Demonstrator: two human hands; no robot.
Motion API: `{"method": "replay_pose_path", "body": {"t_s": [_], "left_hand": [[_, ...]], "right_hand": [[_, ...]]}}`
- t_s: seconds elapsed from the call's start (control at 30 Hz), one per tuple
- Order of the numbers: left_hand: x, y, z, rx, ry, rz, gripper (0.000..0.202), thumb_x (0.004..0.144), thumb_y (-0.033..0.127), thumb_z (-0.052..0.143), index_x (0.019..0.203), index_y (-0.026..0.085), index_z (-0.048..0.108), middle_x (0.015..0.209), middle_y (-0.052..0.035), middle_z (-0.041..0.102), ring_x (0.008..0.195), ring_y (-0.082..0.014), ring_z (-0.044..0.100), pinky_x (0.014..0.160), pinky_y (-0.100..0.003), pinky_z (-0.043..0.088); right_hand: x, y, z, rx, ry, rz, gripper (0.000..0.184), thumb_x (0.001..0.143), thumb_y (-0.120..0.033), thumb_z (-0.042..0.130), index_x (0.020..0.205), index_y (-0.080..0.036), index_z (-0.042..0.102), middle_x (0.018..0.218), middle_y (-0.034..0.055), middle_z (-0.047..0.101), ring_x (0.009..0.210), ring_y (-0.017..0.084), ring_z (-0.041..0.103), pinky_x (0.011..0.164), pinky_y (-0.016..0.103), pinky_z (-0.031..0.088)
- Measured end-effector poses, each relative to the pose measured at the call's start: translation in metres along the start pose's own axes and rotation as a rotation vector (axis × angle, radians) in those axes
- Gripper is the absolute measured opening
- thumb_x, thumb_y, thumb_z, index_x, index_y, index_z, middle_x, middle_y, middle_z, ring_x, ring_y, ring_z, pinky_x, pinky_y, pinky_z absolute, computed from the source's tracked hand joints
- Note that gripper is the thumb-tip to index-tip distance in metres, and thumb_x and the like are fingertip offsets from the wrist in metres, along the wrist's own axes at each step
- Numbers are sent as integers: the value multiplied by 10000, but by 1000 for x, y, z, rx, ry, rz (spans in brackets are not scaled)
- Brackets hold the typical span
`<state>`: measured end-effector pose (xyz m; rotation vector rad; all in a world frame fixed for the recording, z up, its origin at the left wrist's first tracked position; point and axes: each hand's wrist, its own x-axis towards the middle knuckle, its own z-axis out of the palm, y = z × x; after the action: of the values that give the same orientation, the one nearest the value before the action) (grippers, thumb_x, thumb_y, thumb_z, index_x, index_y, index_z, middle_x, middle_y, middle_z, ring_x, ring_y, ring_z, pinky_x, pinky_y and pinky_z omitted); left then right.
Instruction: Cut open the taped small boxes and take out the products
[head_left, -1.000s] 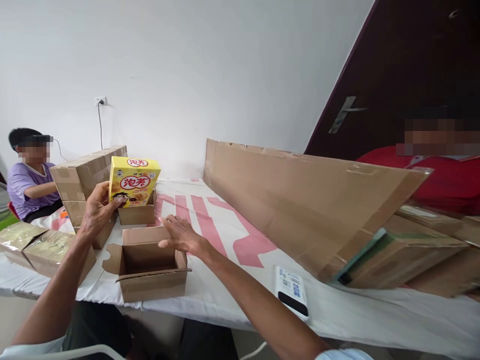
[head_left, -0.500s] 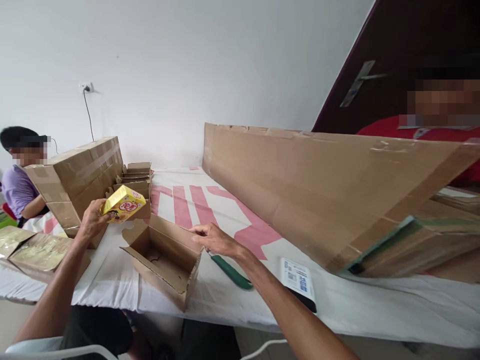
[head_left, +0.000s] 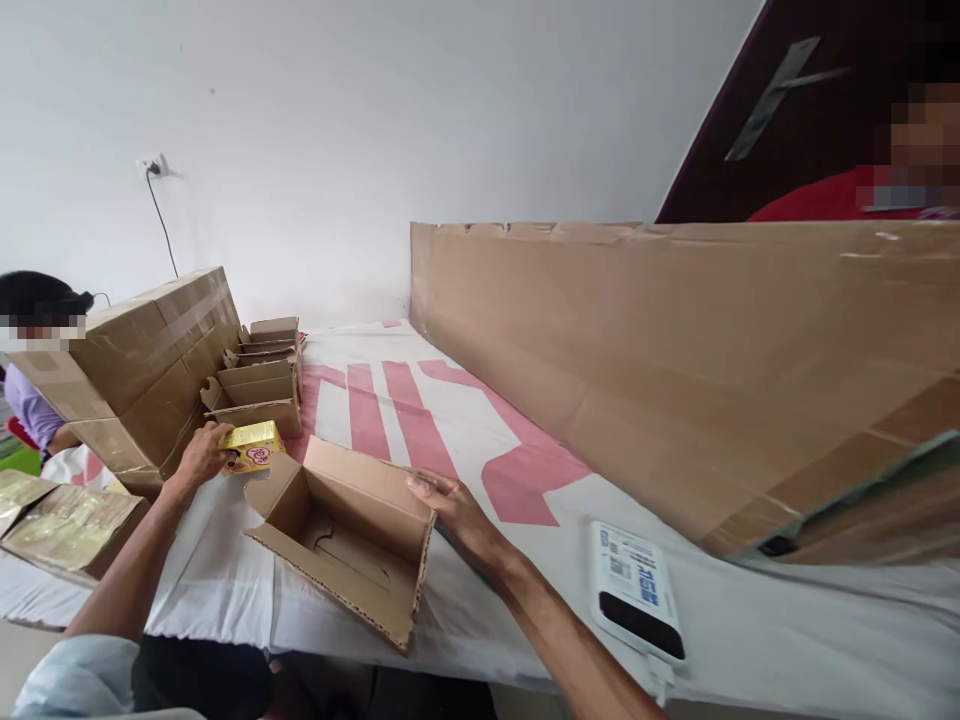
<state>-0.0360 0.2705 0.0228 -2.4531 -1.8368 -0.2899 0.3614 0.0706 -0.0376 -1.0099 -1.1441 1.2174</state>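
My left hand point(head_left: 204, 457) is closed on one end of a small yellow printed carton point(head_left: 259, 455), low over the table just in front of a row of open cardboard boxes. Its printed side faces me. An open cardboard box point(head_left: 360, 482) sits near the table's front edge, tilted, with only its bare inside and a curved cut in the bottom showing. The fingers of my right hand point(head_left: 466, 520) grip the far right rim of this box, thumb on top. The table under that hand is mostly hidden by my forearm.
Open boxes point(head_left: 255, 385) line the left side beside a taped carton stack point(head_left: 161, 350). A flattened-looking box point(head_left: 75, 530) lies at far left. A long cardboard panel point(head_left: 637, 370) borders the right. A white cabled device point(head_left: 637, 590) lies front right. People sit beyond both sides.
My left hand has lowered the yellow carton toward the open boxes. The cardboard box has tipped further toward me in my right hand. The green-handled tool is now hidden. The view has shifted.
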Motion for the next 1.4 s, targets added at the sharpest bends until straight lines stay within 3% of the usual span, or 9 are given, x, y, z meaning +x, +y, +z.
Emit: {"method": "replay_pose_path", "body": {"t_s": [0.13,0.37,0.63,0.77,0.9,1.0,1.1,1.27,1.4], "left_hand": [[23,9,14,52,19,-17,533,861,135,663,1384,238,679,1343,-112,641,1252,-308,595,1035,-355,479],[39,18,43,133,79,-135,518,943,202,606,1460,219,640,1432,-197,549,1257,-403,549,968,-463,513],[33,24,36,81,138,-129,458,893,157,607,1336,189,714,1331,-202,629,1229,-400,596,974,-494,533],[8,28,10,-20,212,-68,384,916,217,598,1271,195,742,1353,-160,672,1236,-338,634,1034,-457,547],[-52,50,-26,-288,220,158,342,1020,357,535,1192,179,771,1236,-127,753,1127,-253,720,982,-351,590],[-105,82,-43,-461,8,457,372,1025,485,603,1220,225,783,1281,-129,766,1188,-281,722,1032,-395,577],[-139,106,-42,-347,-241,545,665,841,606,816,1412,284,702,1408,-142,723,1303,-349,673,1085,-455,552],[-143,90,-25,-335,-297,463,441,901,624,738,1164,277,811,1188,-118,816,1146,-333,748,1003,-426,589],[-130,63,-29,-417,-262,387,462,864,671,752,1114,289,825,1230,-106,816,1180,-342,744,1015,-414,589]], "right_hand": [[-3,7,2,-8,-12,33,590,801,-716,770,1024,-174,838,942,110,811,999,359,724,961,484,554],[-4,16,2,-35,11,83,594,756,-740,784,884,-161,831,804,89,766,870,330,704,859,441,553],[8,11,4,-60,-23,85,504,815,-676,766,797,-173,759,688,33,667,764,253,635,750,365,530],[13,1,4,-17,-67,80,479,842,-662,746,808,-184,733,735,31,670,784,234,627,747,341,517],[17,-1,0,-71,-75,56,517,849,-685,728,699,-201,627,674,-1,591,686,176,533,667,302,449],[24,0,5,-102,-85,25,537,845,-697,707,660,-215,562,640,-16,542,656,158,486,643,293,415],[35,0,23,-93,-43,-6,487,833,-671,689,720,-205,604,674,-2,578,697,173,524,665,295,429],[55,-12,55,-139,-15,-26,477,842,-656,629,696,-213,534,609,-41,462,628,135,428,574,267,334],[66,-29,65,-175,-97,-98,527,897,-676,584,658,-233,428,594,-63,334,601,108,313,551,271,240]]}}
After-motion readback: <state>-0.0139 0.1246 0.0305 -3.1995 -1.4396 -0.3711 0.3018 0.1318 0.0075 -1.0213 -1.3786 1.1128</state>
